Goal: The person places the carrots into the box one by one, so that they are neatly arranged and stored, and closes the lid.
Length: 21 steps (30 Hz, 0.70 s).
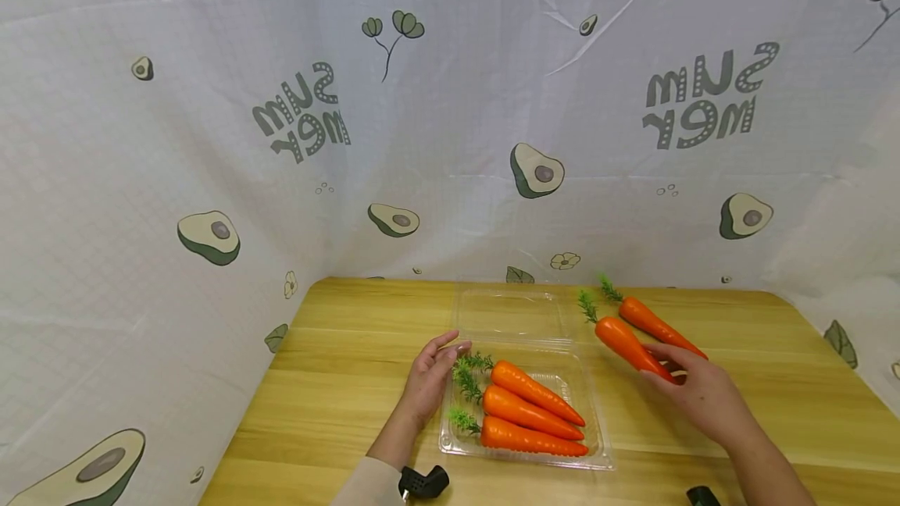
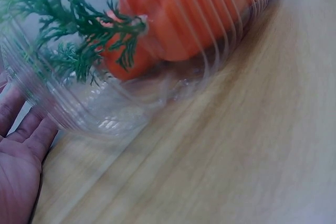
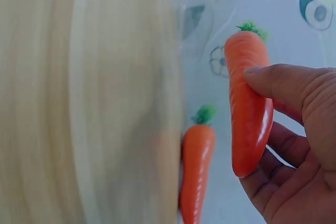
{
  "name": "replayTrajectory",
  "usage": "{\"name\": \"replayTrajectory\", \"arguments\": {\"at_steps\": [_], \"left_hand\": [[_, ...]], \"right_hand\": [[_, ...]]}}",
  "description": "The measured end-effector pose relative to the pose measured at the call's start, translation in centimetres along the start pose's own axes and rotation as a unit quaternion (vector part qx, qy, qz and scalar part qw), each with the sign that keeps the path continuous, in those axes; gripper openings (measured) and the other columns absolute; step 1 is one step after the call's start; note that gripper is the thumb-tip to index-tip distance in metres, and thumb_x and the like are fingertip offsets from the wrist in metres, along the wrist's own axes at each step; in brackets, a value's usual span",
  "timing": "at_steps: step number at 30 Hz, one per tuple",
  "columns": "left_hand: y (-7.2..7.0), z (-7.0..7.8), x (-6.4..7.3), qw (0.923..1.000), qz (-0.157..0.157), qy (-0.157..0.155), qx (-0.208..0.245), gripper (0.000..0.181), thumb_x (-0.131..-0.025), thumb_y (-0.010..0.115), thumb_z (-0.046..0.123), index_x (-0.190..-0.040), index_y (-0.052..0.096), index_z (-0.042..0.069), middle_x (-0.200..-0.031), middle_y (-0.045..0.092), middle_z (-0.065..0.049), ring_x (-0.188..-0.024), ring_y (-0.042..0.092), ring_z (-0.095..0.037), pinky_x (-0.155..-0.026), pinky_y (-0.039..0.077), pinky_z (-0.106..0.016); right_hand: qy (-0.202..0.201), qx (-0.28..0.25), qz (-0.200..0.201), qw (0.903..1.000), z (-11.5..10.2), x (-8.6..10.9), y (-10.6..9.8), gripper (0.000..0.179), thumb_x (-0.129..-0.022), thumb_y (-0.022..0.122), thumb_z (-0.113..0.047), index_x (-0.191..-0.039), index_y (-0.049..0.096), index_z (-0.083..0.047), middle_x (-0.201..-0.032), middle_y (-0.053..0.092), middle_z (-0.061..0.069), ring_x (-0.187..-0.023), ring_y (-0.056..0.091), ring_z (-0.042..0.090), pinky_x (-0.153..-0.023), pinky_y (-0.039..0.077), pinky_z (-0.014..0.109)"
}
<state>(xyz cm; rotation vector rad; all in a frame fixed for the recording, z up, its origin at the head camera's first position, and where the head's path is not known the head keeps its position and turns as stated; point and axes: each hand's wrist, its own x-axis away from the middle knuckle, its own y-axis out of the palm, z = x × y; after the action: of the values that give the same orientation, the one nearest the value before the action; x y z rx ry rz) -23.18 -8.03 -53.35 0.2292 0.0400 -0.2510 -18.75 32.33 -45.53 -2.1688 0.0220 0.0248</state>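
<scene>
My right hand (image 1: 703, 395) grips an orange carrot (image 3: 247, 108) with a green leafy top, thumb on one side and fingers on the other. In the right wrist view the carrot is raised above the table. My left hand (image 1: 427, 381) is at the left side of a clear plastic container (image 1: 598, 443), its fingers fairly straight at the wall. Inside lie three carrots (image 1: 534, 411) side by side, leafy tops toward the left hand. The left wrist view shows the ribbed container wall (image 2: 210, 35) with the fingers (image 2: 31, 127) against it.
One more carrot (image 1: 654, 322) lies on the wooden table (image 1: 351, 350) at the back right, beyond the right hand. The container's clear lid (image 1: 513, 312) is folded back toward the rear edge. A white cloth (image 1: 450, 115) with avocado prints hangs behind the table.
</scene>
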Motion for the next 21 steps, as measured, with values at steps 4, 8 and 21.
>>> {"name": "replayTrajectory", "arguments": {"at_steps": [4,8,21], "left_hand": [[0.0,0.0,0.0,1.0000,0.002,-0.002,-0.003,0.051,-0.107,0.049,0.018,-0.152,0.037,-0.004,-0.147,0.055,-0.026,-0.129,0.058,-0.012,-0.122,0.033,-0.034],[0.0,0.1,0.1,1.0000,0.001,-0.002,-0.001,0.051,-0.108,0.049,0.017,-0.152,0.037,-0.004,-0.147,0.055,-0.026,-0.131,0.057,-0.014,-0.124,0.031,-0.039],[0.0,0.1,0.0,1.0000,-0.004,-0.001,0.002,0.052,-0.108,0.049,0.018,-0.153,0.036,-0.005,-0.148,0.054,-0.027,-0.131,0.057,-0.013,-0.127,0.024,-0.050]], "right_hand": [[-0.008,0.002,0.008,0.9999,-1.2,0.4,0.0,0.059,-0.093,0.075,-0.039,-0.138,0.061,-0.004,-0.124,0.067,0.023,-0.095,0.065,0.031,-0.064,0.053,0.025],[-0.020,0.003,0.018,0.9996,-2.1,0.8,0.0,0.057,-0.091,0.077,-0.037,-0.136,0.063,-0.005,-0.124,0.068,0.020,-0.094,0.064,0.028,-0.063,0.052,0.023],[-0.069,0.016,0.039,0.9967,-4.4,1.9,0.5,0.048,-0.087,0.082,-0.030,-0.129,0.069,-0.011,-0.113,0.074,0.009,-0.090,0.061,0.018,-0.069,0.052,0.022]]}}
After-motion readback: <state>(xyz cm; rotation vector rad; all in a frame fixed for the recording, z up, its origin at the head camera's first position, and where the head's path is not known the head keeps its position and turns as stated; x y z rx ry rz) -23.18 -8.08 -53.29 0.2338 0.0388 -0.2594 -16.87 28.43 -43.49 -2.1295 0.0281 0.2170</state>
